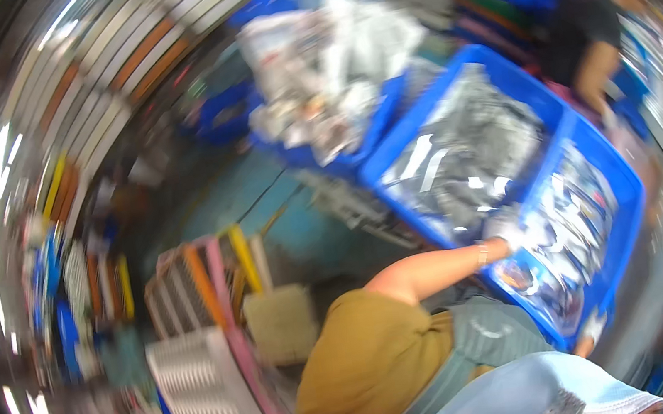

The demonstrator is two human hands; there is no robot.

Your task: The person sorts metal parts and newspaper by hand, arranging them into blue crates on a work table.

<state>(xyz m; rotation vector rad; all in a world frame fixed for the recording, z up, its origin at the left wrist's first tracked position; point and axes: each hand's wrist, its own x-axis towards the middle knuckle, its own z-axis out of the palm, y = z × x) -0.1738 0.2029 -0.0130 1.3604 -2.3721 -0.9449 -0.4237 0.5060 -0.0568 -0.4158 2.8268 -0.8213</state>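
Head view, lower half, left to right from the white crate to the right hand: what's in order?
White crate → mustard sleeve → gloved left hand → gloved right hand.

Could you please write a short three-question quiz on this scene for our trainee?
1. Multiple choice: What colour is the left sleeve? A) Red B) Mustard C) Black
2. True or false: The left hand is bare.
3. Short answer: Of two adjoining blue tubs, which hand is at the lower end, as pictured, of the nearer blue tub?

Key:
1. B, mustard.
2. False; it wears a white glove.
3. The right hand.
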